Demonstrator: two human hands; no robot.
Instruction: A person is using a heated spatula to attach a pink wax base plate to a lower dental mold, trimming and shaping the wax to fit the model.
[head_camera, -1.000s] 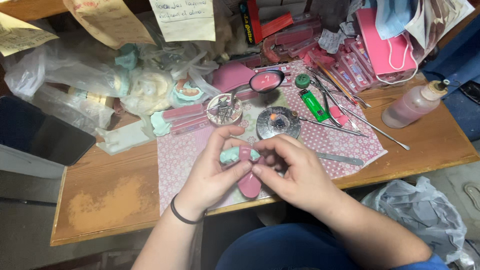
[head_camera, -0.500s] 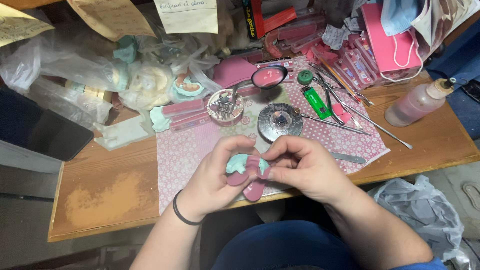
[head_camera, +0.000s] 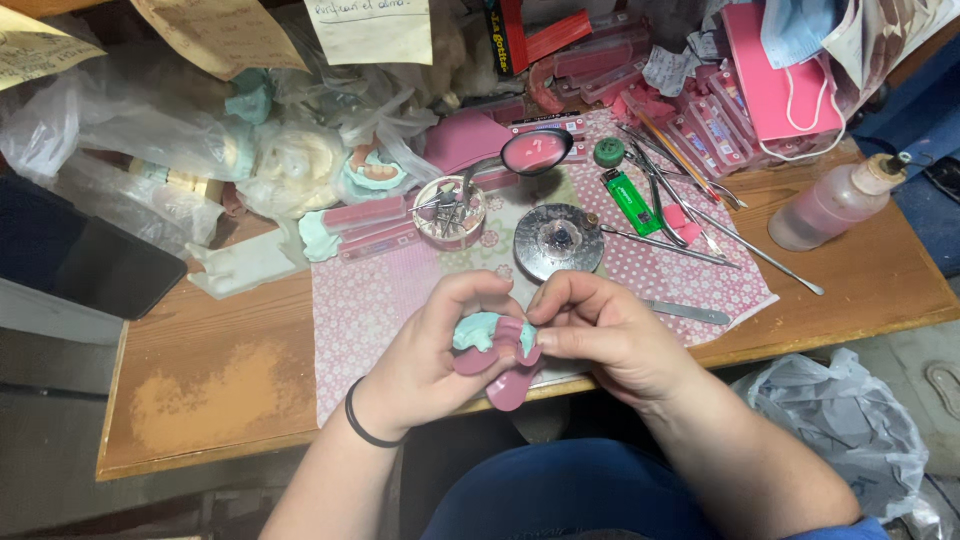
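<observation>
Pink wax plate (head_camera: 505, 375) with a teal dental cast (head_camera: 480, 330) on it — held over the desk's near edge, above the patterned cloth (head_camera: 380, 300). Left hand (head_camera: 440, 350) grips from below, right hand (head_camera: 600, 335) pinches its right edge. Round metal burner (head_camera: 558, 240) just beyond.

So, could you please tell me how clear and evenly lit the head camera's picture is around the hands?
Head view: even, soft light, no harsh shadows; the left hand, right hand and the pink and teal piece between them look sharp; slight glare on the round metal dish; the desk edges bow a little from wide-angle distortion.
</observation>
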